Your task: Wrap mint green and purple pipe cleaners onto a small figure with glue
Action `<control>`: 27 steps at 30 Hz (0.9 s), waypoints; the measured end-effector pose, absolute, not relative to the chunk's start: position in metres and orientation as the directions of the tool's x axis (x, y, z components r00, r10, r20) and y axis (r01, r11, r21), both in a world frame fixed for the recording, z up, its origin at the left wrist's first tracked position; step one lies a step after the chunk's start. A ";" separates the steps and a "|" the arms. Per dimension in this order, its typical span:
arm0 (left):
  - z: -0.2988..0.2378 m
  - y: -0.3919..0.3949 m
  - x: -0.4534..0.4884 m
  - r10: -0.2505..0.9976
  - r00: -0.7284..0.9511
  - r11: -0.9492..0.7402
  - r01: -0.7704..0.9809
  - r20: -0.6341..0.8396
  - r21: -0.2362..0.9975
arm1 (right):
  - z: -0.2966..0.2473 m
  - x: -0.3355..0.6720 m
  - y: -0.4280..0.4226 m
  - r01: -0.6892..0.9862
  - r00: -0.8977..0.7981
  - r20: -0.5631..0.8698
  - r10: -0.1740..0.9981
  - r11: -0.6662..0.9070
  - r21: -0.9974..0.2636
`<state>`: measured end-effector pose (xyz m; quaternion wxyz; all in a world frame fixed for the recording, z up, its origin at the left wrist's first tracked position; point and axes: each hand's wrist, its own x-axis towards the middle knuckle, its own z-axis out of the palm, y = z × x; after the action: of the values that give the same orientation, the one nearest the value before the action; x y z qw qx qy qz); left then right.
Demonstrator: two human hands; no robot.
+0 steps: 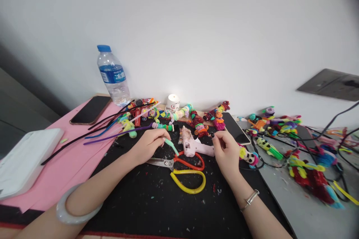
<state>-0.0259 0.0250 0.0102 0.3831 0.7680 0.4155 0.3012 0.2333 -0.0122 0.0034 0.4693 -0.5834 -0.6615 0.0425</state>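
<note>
My left hand (151, 142) pinches a short mint-green pipe cleaner (172, 146), which points down toward the scissors. Those scissors (169, 163), with one red and one yellow handle, lie slightly open on the black mat just below my hand. My right hand (227, 153) is closed, thumb and forefinger together; anything between them is too small to make out. Between my hands a pale pink glue gun (193, 146) lies on its side, its handle end close to my right fingers.
Behind my hands lie several colourful pipe-cleaner figures (199, 124), near a paper cup (173, 101). A water bottle (113, 76) and phone (91, 110) stand or lie left, beside a white box (28, 160). More figures (311, 173) and black cables (339, 149) crowd the right.
</note>
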 end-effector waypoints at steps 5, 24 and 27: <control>0.004 0.030 -0.027 0.848 0.498 -0.473 0.557 0.181 0.683 | 0.002 0.232 -0.011 0.737 0.104 0.564 0.819 0.317 -0.597; 0.002 0.025 -0.024 0.806 0.489 -0.581 0.549 0.334 0.600 | 0.003 0.229 -0.013 0.752 0.038 0.548 0.836 0.337 -0.567; 0.004 0.023 -0.023 0.812 0.478 -0.574 0.553 0.335 0.604 | 0.010 0.237 -0.011 0.808 0.106 0.546 0.831 0.248 -0.534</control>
<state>-0.0235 0.0231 0.0037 0.2122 0.8330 0.4098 0.3054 0.2367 -0.0110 0.0098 0.4208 -0.6131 -0.6685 0.0134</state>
